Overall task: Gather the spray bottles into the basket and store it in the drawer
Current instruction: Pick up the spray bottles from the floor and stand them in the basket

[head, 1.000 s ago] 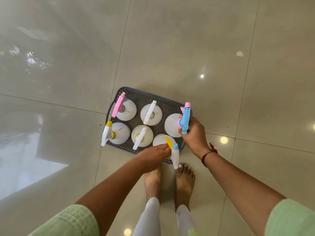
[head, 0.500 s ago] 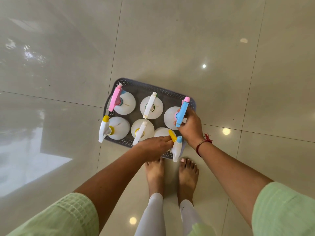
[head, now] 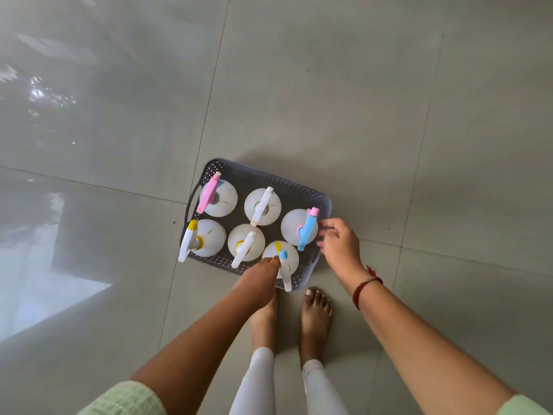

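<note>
A dark grey perforated basket stands on the tiled floor with several white spray bottles upright inside it. My left hand reaches over the near rim and grips the yellow-and-blue spray head of the near right bottle. My right hand hovers beside the basket's right rim with fingers spread, just apart from the bottle with the blue and pink sprayer. The other bottles include one with a pink sprayer at the far left and one with a yellow-tipped sprayer at the near left.
Glossy grey floor tiles surround the basket on all sides. My bare feet stand just behind the basket's near edge. A bright window reflection lies on the floor at the left. No drawer is in view.
My right hand has let go of the blue and pink sprayer and moved slightly right, fingers spread. That bottle now stands in the basket. My left hand stays on the near right bottle.
</note>
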